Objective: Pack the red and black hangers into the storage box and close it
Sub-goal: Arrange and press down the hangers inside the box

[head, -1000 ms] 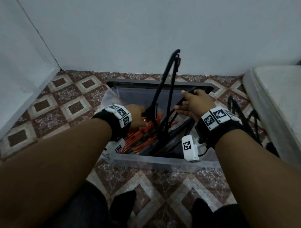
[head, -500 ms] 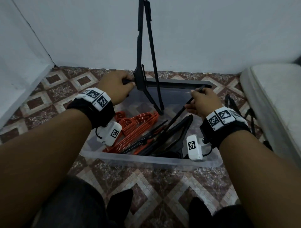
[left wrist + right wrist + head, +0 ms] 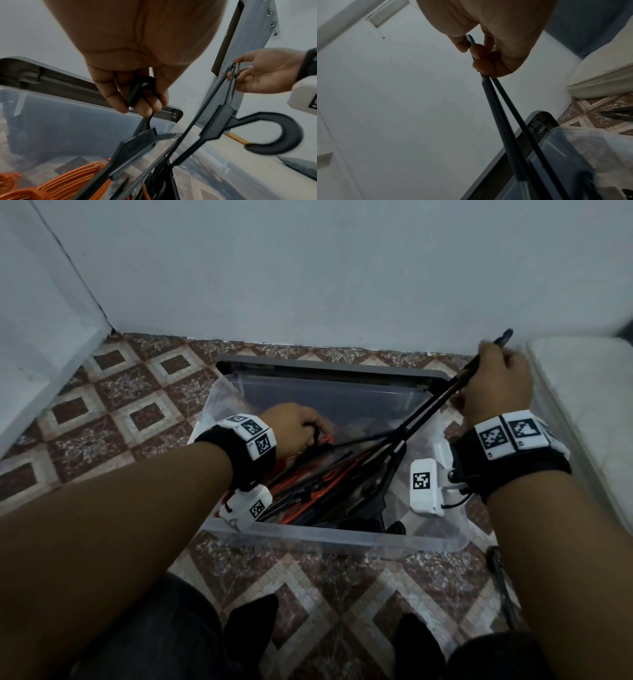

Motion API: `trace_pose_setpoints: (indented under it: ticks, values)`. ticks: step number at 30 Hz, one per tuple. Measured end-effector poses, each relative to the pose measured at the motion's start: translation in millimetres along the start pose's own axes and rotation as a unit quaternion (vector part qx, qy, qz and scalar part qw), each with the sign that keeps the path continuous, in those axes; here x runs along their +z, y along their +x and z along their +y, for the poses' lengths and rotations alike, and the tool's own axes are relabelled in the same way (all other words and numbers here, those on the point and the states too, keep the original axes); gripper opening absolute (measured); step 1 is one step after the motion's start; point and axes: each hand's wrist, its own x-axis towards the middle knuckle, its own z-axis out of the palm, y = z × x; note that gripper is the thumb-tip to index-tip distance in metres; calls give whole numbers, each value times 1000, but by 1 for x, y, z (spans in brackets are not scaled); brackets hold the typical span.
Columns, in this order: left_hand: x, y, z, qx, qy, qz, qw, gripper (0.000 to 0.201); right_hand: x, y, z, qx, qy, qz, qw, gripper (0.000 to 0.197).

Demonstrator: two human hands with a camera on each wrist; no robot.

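The clear storage box [image 3: 329, 537] sits on the tiled floor [image 3: 113, 412] at the middle of the head view, its grey lid [image 3: 329, 368] propped behind it at 12 o'clock. Red hangers [image 3: 308, 477] and black ones lie tangled inside; more black hangers [image 3: 501, 577] wait on the floor at 4 o'clock.

The likely trouble: the two held hangers cross, so lowering them could snag hooks, or leave ends proud of the rim and block the lid.

The right hand [image 3: 493, 385], raised at 2 o'clock beyond the box corner, has its fingers [image 3: 481, 54] curled tightly round the end of a long black hanger [image 3: 424, 419]. The left hand [image 3: 291, 426], low over the box at 10 o'clock, has its fingers [image 3: 118, 97] hooked round another black hanger's hook [image 3: 140, 92].
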Motion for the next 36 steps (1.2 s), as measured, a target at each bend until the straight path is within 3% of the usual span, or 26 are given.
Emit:
trace_pose_setpoints:
  ticks: [3,8,13,16,18,20,23,25,28,30,33,35,36]
  values:
    - [6,0,2,2,-7,-44,999,27,-5,5,-4,-2,47,11,999,27]
    - [16,0,1,-21,31,-83,996,24,-13,13,-13,-34,75,52,995,38]
    - [23,-4,-1,-39,66,-159,984,31,-21,14,-21,-50,119,62,990,43]
    - [18,-5,2,-35,122,-163,978,50,-25,13,-28,-48,142,63,987,41]
    - [11,-5,8,16,125,-135,983,74,-26,12,-30,-50,153,56,985,41]
    - [0,-8,22,87,45,-90,991,86,-24,10,-30,-45,160,44,985,41]
    - [-12,-11,44,144,-53,12,988,61,-21,8,-27,-14,186,36,982,40]
    - [-15,-11,50,150,-72,90,982,35,-20,9,-24,8,199,38,979,42]
    - [-20,-10,51,133,-87,161,974,19,-19,16,-17,57,189,34,980,44]
    - [-24,-9,50,112,-74,182,974,20,-18,19,-13,108,99,17,989,44]
    - [-28,-8,51,107,-53,182,976,25,-11,15,-7,142,-141,-28,979,68]
    - [-30,-6,53,113,-31,195,974,27,-4,6,-6,105,-242,-51,963,83]
    - [-31,-5,55,119,-13,203,972,28,-1,-1,-8,49,-284,-63,955,82]
